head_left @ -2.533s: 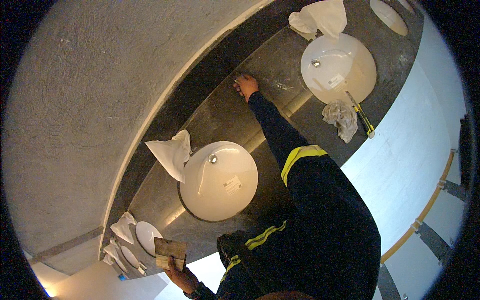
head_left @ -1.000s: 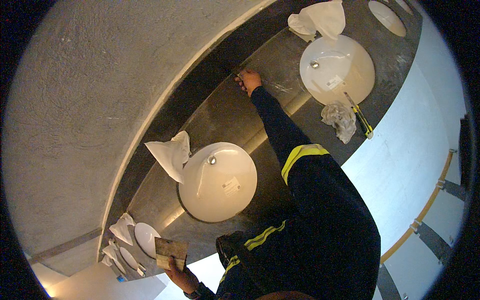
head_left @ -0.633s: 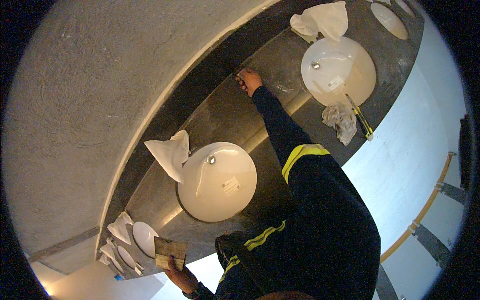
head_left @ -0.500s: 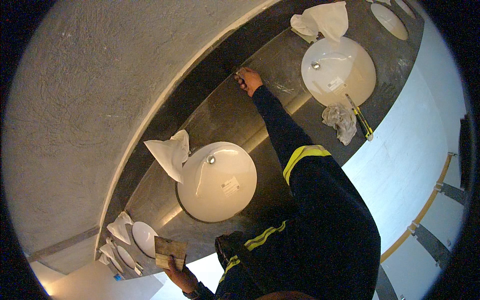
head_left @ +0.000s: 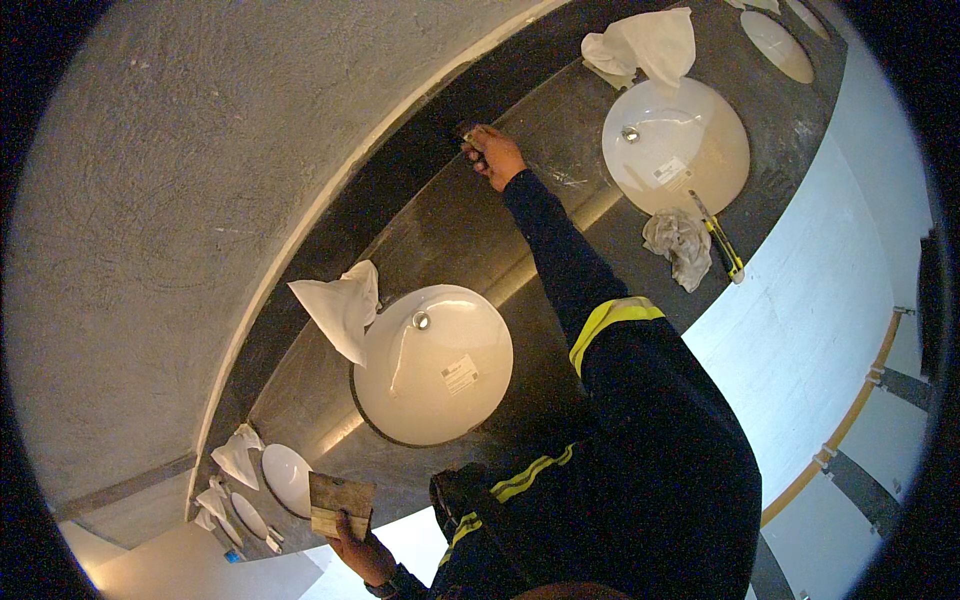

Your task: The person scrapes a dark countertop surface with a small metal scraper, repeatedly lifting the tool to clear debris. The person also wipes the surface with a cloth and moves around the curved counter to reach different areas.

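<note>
My right hand (head_left: 497,158) reaches out to the back of the dark stone countertop (head_left: 560,240). Its fingers are closed on a small dark flat piece (head_left: 467,131), mostly hidden by the fingers and too small to name. That piece is at the seam where the countertop meets the dark upstand (head_left: 415,165). Low in the picture, my left hand (head_left: 362,553) grips a flat, square brown board (head_left: 341,498) with a lighter band along its lower part, held off the counter's front edge.
White round basins (head_left: 433,365) are set in the counter, another basin (head_left: 676,140) to the right. White crumpled sheets (head_left: 345,310) lie behind them. A yellow-black utility knife (head_left: 722,245) and crumpled plastic (head_left: 680,245) lie near the front edge. A rough grey wall (head_left: 200,180) rises behind.
My right hand has shifted slightly left and back along the seam, and the dark piece in its fingers shows more. My left hand with the board stays put.
</note>
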### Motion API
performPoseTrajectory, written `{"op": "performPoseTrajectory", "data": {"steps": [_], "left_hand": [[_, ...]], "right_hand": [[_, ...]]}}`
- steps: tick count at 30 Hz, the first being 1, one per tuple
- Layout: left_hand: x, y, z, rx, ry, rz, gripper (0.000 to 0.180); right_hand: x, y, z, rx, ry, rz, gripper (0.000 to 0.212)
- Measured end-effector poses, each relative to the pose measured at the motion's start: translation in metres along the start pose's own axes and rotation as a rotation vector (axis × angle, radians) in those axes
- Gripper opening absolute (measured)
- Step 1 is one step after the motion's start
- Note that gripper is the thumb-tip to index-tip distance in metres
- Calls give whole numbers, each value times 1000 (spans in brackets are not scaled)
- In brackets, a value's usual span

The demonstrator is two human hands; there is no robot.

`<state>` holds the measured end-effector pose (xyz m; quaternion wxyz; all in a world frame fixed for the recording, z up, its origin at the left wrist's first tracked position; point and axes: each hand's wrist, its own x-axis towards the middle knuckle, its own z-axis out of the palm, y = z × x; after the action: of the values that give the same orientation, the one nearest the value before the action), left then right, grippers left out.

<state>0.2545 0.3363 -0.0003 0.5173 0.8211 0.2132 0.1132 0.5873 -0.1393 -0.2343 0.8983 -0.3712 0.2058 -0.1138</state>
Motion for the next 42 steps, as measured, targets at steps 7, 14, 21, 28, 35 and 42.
{"op": "performPoseTrajectory", "data": {"steps": [7, 14, 21, 28, 35, 42], "left_hand": [[-1, 11, 6, -24, -12, -54, 57], [-3, 8, 5, -96, -5, -58, 54], [-6, 12, 6, -107, 10, -28, 47], [3, -30, -28, 340, -20, 304, 28], [0, -19, -30, 623, -52, 358, 33], [-2, -4, -3, -111, 74, -57, 53]], "right_hand": [[-7, -17, 12, 21, -46, -54, 13], [-11, -34, 27, 55, -94, -89, 15], [-37, -49, 34, -13, -81, -124, 19], [-57, -19, 44, -338, 122, -390, 30], [-71, -50, 50, -1162, 252, -877, 31], [-58, -66, 55, -1414, 204, -978, 32]]}}
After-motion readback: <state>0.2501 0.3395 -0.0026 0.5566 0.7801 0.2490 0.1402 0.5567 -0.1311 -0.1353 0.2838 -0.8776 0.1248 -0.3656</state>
